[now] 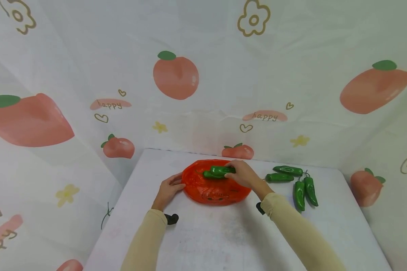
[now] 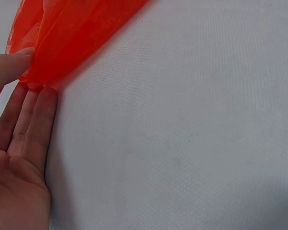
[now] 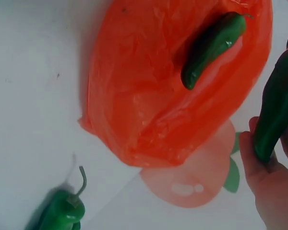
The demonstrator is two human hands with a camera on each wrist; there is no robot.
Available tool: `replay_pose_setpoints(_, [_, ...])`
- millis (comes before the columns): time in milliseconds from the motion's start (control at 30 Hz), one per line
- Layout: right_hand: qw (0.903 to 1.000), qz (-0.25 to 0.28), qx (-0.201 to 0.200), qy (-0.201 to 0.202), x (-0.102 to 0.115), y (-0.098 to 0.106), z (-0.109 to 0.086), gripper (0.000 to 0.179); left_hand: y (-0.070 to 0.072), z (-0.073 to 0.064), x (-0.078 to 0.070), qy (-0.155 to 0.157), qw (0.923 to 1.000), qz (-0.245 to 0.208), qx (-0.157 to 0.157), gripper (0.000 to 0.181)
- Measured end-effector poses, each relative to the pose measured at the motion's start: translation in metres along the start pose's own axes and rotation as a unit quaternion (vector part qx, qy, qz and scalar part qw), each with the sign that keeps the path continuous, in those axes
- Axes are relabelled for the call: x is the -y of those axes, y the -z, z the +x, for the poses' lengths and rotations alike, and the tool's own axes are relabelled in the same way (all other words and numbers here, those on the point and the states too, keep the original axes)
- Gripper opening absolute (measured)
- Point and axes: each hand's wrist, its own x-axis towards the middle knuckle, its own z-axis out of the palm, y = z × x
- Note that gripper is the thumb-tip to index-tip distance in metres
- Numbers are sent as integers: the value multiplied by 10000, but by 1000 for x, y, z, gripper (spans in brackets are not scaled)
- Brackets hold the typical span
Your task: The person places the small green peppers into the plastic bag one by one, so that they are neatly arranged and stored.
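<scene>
A red plastic bag [image 1: 196, 190] with a printed pattern lies spread on the white table. My left hand [image 1: 166, 192] pinches its left edge, the thumb [image 2: 14, 64] over the plastic and the fingers [image 2: 38, 120] beneath. Above the bag, my right hand [image 1: 242, 173] grips a glossy green chili pepper [image 3: 276, 105]. A second green pepper [image 3: 213, 50] rests within the bag's outline; whether it is inside or on top I cannot tell. In the head view the held pepper partly covers it.
Several more green peppers [image 1: 299, 195] lie on the table right of the bag, beyond the right wrist. A white cloth wall [image 1: 207, 128] printed with peaches rises behind the table [image 1: 203, 241], with more cloth on both sides.
</scene>
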Motion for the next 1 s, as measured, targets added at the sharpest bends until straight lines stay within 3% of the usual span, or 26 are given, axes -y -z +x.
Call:
replay_pose_setpoints(267, [9996,-157,-120,-178,5,-13,10,37,-1,1,2,7,10000,-1,-41,53])
replay_pose_setpoints(700, [9979,384,246,-465,13,-38,21,36,0,0,1,19,10000,12,-35,53])
replay_pose_setpoints(1000, [9968,452,384,-539,12,-46,28,38,0,1,2,-45,10000,56,-22,54])
